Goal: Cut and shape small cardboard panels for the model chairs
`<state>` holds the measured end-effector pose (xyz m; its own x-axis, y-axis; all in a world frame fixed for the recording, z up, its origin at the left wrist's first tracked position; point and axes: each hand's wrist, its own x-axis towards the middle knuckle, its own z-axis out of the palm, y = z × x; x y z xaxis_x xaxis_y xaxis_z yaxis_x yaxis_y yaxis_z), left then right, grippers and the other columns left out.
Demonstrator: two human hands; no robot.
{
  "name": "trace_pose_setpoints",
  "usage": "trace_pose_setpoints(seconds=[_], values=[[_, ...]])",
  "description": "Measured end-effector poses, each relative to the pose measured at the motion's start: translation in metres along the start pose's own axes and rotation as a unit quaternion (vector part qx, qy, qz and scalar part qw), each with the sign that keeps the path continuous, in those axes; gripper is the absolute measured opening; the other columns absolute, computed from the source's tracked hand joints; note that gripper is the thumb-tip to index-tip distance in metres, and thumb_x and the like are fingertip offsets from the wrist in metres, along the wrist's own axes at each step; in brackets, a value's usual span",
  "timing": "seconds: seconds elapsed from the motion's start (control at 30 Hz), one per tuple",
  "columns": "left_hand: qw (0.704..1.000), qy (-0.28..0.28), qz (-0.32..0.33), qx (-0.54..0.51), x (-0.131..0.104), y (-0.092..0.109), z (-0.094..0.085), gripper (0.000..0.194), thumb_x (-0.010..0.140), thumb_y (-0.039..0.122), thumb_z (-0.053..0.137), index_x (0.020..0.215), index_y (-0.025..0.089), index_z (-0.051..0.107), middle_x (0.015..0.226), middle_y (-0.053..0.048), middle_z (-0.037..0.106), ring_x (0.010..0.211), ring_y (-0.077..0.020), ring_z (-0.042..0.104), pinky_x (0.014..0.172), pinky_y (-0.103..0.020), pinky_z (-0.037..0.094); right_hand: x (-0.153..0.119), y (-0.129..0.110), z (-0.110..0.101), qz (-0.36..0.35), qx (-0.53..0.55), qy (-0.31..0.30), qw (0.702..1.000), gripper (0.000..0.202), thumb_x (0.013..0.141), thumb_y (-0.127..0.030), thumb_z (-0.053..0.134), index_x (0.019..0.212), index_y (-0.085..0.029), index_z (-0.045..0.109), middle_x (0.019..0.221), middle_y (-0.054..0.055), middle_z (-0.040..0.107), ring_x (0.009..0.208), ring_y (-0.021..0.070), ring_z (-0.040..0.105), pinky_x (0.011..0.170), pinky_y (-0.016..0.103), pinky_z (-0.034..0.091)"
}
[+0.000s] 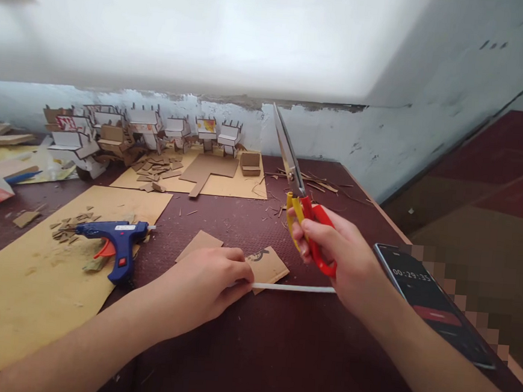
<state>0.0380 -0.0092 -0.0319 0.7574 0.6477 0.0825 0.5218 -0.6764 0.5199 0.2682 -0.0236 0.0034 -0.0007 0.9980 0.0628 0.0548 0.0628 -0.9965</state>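
My right hand (325,240) is wrapped round a pair of scissors (290,162) with red and yellow handles. Their blades point up and away from me and look closed. A thin white stick (297,288) runs sideways just above the table, and my left hand (219,274) pinches its left end between thumb and fingers. The stick's right end passes behind or under my right hand, where I cannot see it. Beyond my left hand lie a printed cardboard piece (268,268) and a plain cardboard piece (203,244), both partly covered by the hand.
On a yellow sheet (21,316) to the left lies a blue glue gun (125,233) beside cardboard scraps. Several small cardboard models (144,123) line the wall. A larger cardboard piece (211,171) rests farther back. At right, a phone (434,306) shows a timer near the table edge.
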Motion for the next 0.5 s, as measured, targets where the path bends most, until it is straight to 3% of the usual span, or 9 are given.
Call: trace_pose_setpoints(seconds=[0.17, 0.3, 0.5], values=[[1.0, 0.012, 0.004, -0.006, 0.0, -0.001, 0.003, 0.018, 0.097, 0.019, 0.06, 0.088, 0.023, 0.074, 0.087, -0.001, 0.07, 0.08, -0.0168, 0.067, 0.074, -0.027, 0.048, -0.027, 0.005, 0.027, 0.069, 0.109, -0.052, 0.99, 0.026, 0.092, -0.046, 0.065, 0.084, -0.022, 0.06, 0.079, 0.001, 0.056, 0.065, 0.0161, 0.046, 0.057, 0.027, 0.041], [1.0, 0.022, -0.001, -0.01, 0.001, 0.002, 0.004, 0.019, 0.093, 0.014, 0.062, 0.079, 0.022, 0.073, 0.079, 0.0, 0.068, 0.07, -0.0143, 0.063, 0.065, -0.026, 0.043, -0.051, 0.02, 0.038, 0.109, 0.148, -0.041, 0.982, 0.028, 0.097, -0.046, 0.062, 0.081, -0.022, 0.06, 0.075, 0.001, 0.054, 0.067, 0.017, 0.047, 0.06, 0.028, 0.042], [0.999, 0.029, -0.023, -0.008, 0.004, 0.003, 0.004, 0.019, 0.087, 0.012, 0.064, 0.075, 0.022, 0.075, 0.076, 0.0, 0.067, 0.066, -0.0137, 0.061, 0.061, -0.026, 0.039, -0.071, 0.03, 0.043, 0.086, 0.141, -0.033, 0.986, 0.029, 0.102, -0.045, 0.055, 0.083, -0.023, 0.058, 0.079, 0.001, 0.051, 0.069, 0.0181, 0.046, 0.064, 0.032, 0.044]])
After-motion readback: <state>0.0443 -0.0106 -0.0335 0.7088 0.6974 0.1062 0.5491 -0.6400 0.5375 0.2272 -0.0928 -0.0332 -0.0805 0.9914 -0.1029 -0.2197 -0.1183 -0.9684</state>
